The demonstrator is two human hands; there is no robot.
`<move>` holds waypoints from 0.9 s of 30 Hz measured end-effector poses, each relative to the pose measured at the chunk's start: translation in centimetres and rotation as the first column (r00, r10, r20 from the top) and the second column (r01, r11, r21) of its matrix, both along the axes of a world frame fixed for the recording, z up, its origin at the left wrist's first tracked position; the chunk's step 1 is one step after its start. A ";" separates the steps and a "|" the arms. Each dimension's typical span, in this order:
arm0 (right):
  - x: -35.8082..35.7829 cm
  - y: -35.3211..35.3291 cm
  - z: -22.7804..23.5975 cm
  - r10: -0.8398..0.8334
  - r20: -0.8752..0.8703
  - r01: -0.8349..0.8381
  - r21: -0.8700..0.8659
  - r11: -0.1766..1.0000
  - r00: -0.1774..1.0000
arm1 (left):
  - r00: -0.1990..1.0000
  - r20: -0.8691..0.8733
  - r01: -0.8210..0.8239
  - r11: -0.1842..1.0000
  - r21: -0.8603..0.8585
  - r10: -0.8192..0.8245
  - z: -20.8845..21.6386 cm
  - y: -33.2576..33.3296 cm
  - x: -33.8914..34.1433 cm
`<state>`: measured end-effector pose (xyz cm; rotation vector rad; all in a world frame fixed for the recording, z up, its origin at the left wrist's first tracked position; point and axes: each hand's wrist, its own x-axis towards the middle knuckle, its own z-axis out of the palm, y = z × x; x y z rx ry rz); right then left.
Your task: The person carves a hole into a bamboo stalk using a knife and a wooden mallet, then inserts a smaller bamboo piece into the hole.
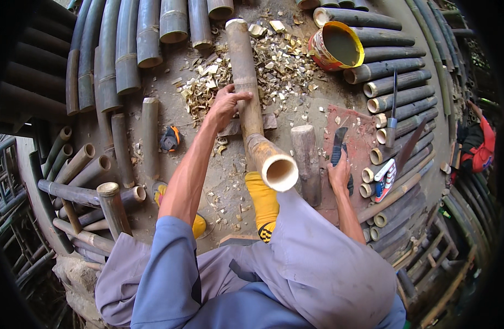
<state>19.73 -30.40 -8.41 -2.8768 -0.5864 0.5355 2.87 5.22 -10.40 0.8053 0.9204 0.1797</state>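
A long tan bamboo tube [246,104] slopes toward me between my legs, its hollow cut end near my right knee. It crosses a low wooden block [269,121]. My left hand [228,104] grips the tube around its middle from the left side, thumb over the top. Low on the right, beside my knee, my right hand [339,171] is closed around the dark handle of a knife [338,143]. The knife's dark, curved blade points away from me over a worn red mat [359,134]. Part of the handle is hidden by my fingers.
Pale wood chips [285,66] are heaped around the tube's far end. A yellow-rimmed bucket [339,46] of murky liquid stands far right. Bamboo tubes [400,82] line the right; a saw [403,153] lies across them. A short post [305,159] stands beside the mat. An orange-black tape measure [170,138] lies left.
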 end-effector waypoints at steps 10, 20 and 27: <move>11.7 16.8 10.4 0.140 -0.333 0.090 0.589 0.803 0.932 | 0.951 -0.192 -0.102 0.834 0.543 0.242 2.3 -2.5 -2.8; 12.3 18.5 8.0 0.158 -0.411 0.080 0.505 0.859 0.898 | 0.911 0.348 -0.136 0.631 0.764 -0.224 16.8 -10.3 -2.5; 4.8 13.4 8.2 0.129 -0.630 0.318 0.545 0.776 0.765 | 0.917 0.389 -0.254 0.632 0.732 -0.083 16.5 -10.7 -2.0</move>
